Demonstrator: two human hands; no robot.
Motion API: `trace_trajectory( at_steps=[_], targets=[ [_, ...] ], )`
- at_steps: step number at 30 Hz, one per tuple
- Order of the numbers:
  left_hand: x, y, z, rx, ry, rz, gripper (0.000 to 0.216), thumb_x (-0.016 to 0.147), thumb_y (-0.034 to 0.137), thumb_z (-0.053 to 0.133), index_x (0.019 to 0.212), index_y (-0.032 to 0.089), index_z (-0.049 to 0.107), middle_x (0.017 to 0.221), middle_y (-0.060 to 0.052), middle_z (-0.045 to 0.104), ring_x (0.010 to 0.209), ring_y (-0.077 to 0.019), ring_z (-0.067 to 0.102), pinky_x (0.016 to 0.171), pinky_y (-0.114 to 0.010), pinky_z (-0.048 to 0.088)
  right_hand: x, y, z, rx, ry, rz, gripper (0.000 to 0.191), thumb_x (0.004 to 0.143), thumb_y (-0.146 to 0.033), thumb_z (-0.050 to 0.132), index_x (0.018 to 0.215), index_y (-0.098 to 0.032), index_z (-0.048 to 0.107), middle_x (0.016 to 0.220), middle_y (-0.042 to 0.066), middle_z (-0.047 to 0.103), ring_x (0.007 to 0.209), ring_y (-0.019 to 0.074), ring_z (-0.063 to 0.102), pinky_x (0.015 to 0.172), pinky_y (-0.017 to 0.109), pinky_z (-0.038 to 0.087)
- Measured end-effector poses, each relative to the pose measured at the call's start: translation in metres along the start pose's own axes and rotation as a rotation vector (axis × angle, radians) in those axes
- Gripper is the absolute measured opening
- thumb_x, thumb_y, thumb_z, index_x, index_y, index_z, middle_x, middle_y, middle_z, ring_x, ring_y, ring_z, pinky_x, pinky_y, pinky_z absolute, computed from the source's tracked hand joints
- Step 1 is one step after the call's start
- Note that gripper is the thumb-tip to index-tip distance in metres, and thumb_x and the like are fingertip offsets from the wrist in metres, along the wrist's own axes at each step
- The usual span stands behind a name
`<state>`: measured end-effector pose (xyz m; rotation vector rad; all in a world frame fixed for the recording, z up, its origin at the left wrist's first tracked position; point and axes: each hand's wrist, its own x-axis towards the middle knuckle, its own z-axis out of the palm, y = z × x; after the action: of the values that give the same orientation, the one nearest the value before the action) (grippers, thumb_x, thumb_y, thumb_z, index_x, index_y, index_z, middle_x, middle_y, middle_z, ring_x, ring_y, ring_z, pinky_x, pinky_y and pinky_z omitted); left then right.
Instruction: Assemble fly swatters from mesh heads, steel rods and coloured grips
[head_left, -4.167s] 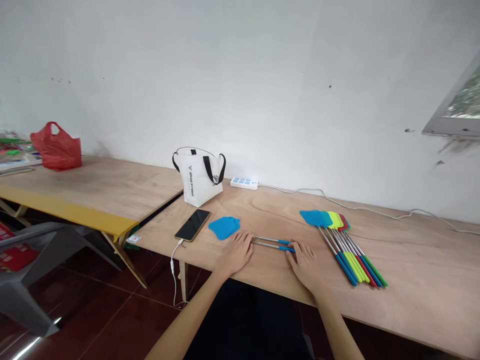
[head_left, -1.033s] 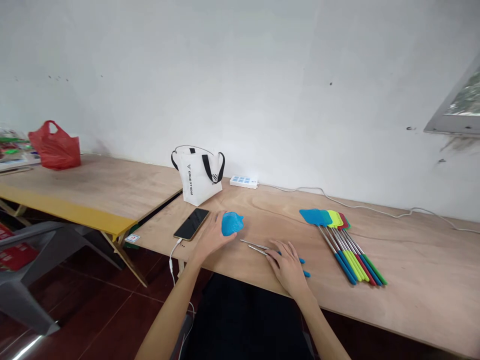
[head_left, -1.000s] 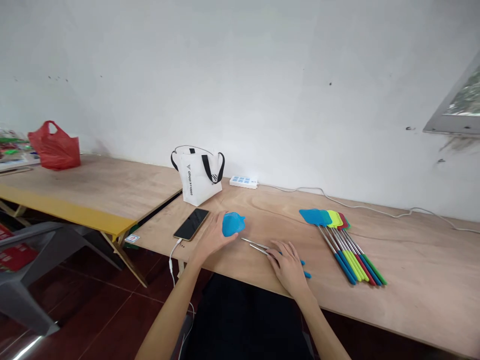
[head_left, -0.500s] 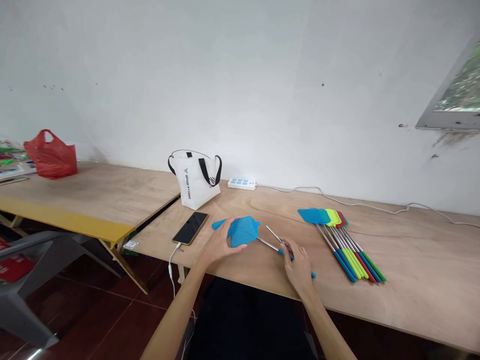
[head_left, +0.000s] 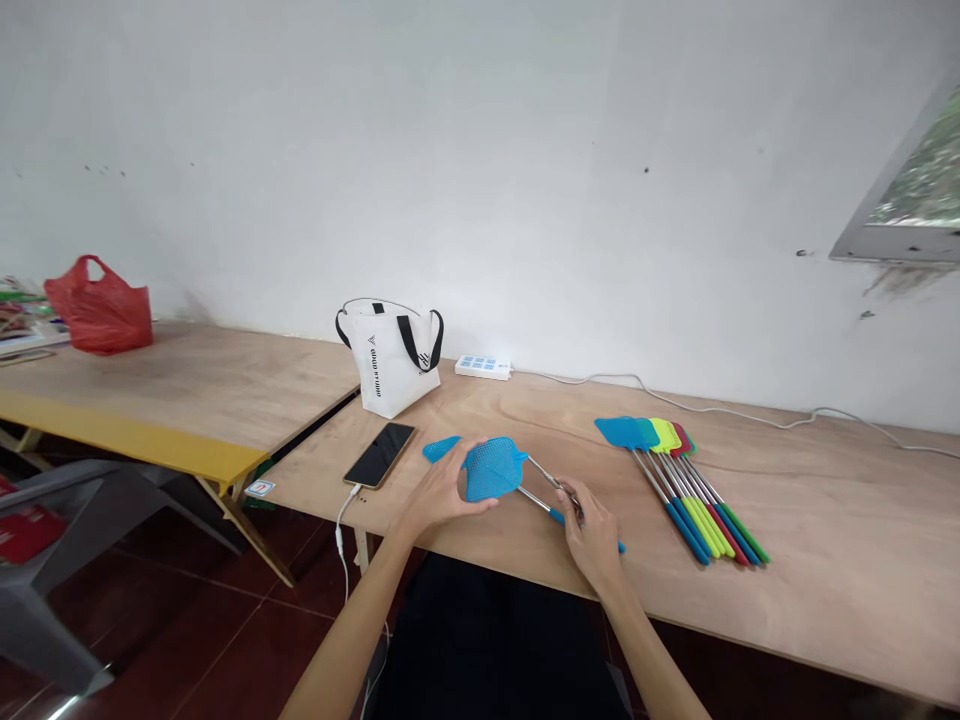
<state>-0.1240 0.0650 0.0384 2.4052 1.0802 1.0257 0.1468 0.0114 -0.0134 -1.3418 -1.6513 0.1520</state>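
My left hand (head_left: 442, 492) grips a blue mesh fly swatter head (head_left: 495, 470) by its edge, thumb below and fingers behind. In my right hand (head_left: 592, 530) is a thin metal swatter rod (head_left: 541, 470), its grip mostly hidden by the fingers. The rod's tip meets the neck of the blue head; whether it sits inside cannot be made out. Beneath them a second blue fly swatter (head_left: 534, 499) lies on the table, partly covered by both hands. To the right, several fly swatters (head_left: 697, 500) in blue, yellow, red and green lie side by side.
A phone (head_left: 380, 455) with a white charging cable (head_left: 340, 535) lies left on the wooden table (head_left: 825, 560). Behind stand a white bag (head_left: 394, 370) with black handles and a power strip (head_left: 483, 367). A red plastic bag (head_left: 101, 310) rests on the neighbouring table.
The rod in my right hand has moved left and its tip now meets the blue head's neck. The head has shifted slightly right in my left hand.
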Motion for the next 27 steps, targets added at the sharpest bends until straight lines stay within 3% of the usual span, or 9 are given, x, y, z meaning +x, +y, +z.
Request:
trace_trajectory(
  at_steps=[4, 17, 27],
  targets=[
    [0.000, -0.001, -0.004, 0.019, -0.001, -0.003, 0.086, 0.079, 0.046, 0.079, 0.150, 0.031, 0.034, 0.150, -0.010, 0.048, 0.137, -0.0320, 0.049, 0.111, -0.050, 0.046, 0.000, 0.000, 0.000, -0.002, 0.033, 0.004, 0.038, 0.103, -0.047, 0.037, 0.115, -0.023, 0.065, 0.111, 0.010, 0.075, 0.101, 0.0246, 0.071, 0.085, 0.037, 0.055],
    [-0.001, -0.006, -0.005, 0.044, 0.001, 0.049, 0.088, 0.078, 0.042, 0.081, 0.151, 0.032, 0.033, 0.152, -0.008, 0.047, 0.140, -0.0308, 0.045, 0.115, -0.049, 0.041, 0.000, -0.004, -0.002, -0.018, -0.032, 0.017, 0.034, 0.103, -0.046, 0.039, 0.114, -0.026, 0.064, 0.112, 0.006, 0.075, 0.099, 0.0234, 0.070, 0.082, 0.034, 0.053],
    [0.004, 0.005, -0.019, 0.249, -0.148, 0.132, 0.078, 0.083, 0.026, 0.074, 0.152, 0.036, 0.038, 0.153, -0.005, 0.043, 0.140, -0.0305, 0.042, 0.117, -0.047, 0.035, 0.002, -0.002, -0.001, -0.230, -0.034, -0.137, 0.040, 0.106, -0.044, 0.037, 0.110, -0.026, 0.072, 0.092, 0.005, 0.076, 0.078, 0.0180, 0.066, 0.076, 0.033, 0.039]
  ],
)
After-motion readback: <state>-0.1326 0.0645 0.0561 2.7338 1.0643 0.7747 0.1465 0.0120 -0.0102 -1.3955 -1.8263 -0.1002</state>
